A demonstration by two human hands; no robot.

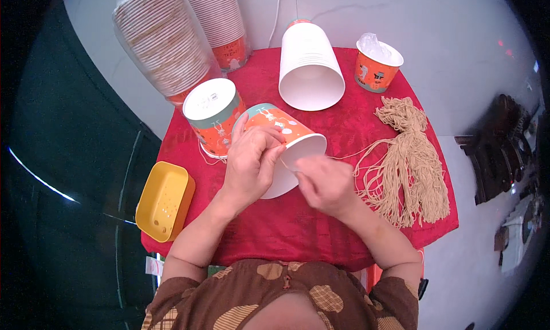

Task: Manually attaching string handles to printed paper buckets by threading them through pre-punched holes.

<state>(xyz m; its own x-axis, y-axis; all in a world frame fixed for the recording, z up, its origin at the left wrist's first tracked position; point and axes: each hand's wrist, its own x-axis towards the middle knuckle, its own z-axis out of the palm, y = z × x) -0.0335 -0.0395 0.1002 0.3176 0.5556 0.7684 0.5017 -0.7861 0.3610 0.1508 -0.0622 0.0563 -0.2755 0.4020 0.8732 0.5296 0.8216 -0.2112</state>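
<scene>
Two hands are at the centre of the frame: the left hand [250,158] has its fingers clamped on the rim of a tilted orange printed cup [298,128], while the right hand [327,183], blurred, sits at the cup's mouth with fingers curled; whether they grip anything cannot be told. On the red-covered desk [252,238], a beige yarn bundle [421,172] lies at right, a yellow box [187,199] at lower left.
</scene>
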